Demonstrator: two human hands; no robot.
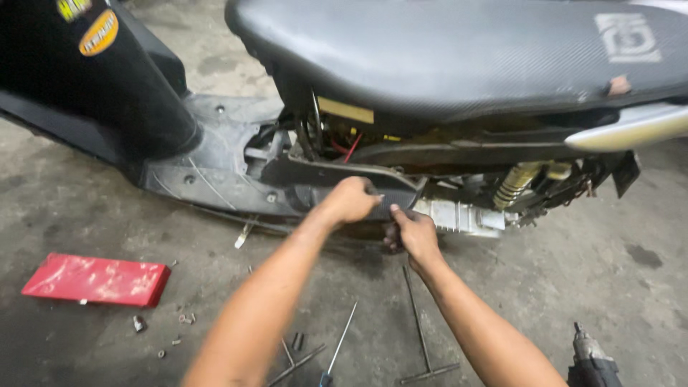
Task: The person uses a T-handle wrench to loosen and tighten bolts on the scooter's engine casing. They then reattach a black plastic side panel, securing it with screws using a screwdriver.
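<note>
Here both hands work low on the side of a black scooter [165,129] parked on a concrete floor [72,208]. Left hand [349,201] is curled over the top edge of a dark side panel [322,175] below the seat [459,50], gripping it. Right hand [412,233] sits just under & right of it, thumb pressed on the panel's lower end, fingers tucked beneath; can't tell what they clasp. Yellow shock spring [517,183] & silver engine casing [459,217] show to the right. On the floor: red flat box [97,279] at left, T-handle wrench [423,337] & screwdriver [338,346] near the forearms, small bolts [185,318] by the box, power drill [591,362] at bottom right
</note>
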